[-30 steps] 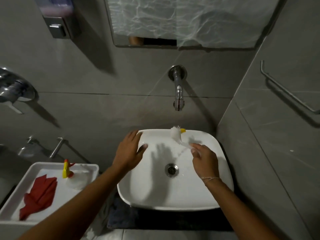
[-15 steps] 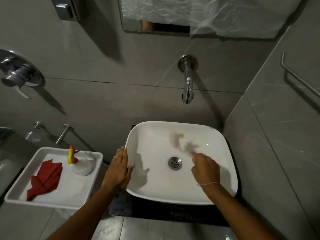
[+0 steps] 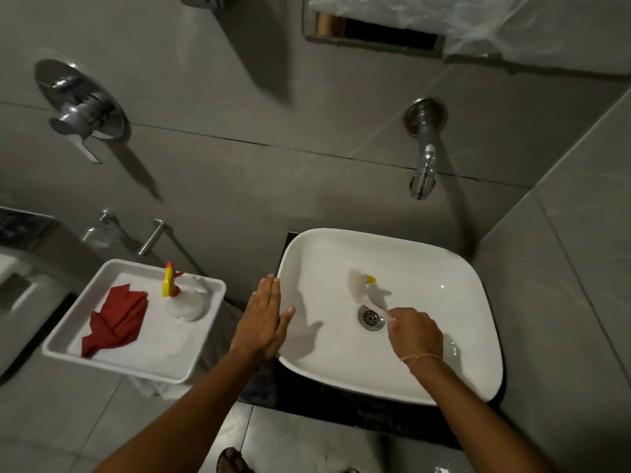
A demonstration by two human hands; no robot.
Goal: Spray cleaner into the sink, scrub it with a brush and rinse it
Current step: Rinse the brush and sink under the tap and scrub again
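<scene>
Sink (image 3: pixel 444 377), white basin on a dark counter under the wall spout (image 3: pixel 423 165): scrubbing step in hand, judged by the grip.

Right hand (image 3: pixel 415 331) was closed round the clear handle of the brush (image 3: pixel 362 290), bristles on the basin floor just behind the drain (image 3: pixel 370 317). Left hand (image 3: pixel 263 322) lay flat and open on the sink's left rim, holding nothing, likely as a brace. Spray bottle (image 3: pixel 182 298) stood in the white tray's (image 3: pixel 136 365) far right corner beside a red cloth (image 3: pixel 114 322), parked within reach. Brush head blurred; bristle contact hard to confirm. No water seen at spout. Mirror cut off at top.
</scene>
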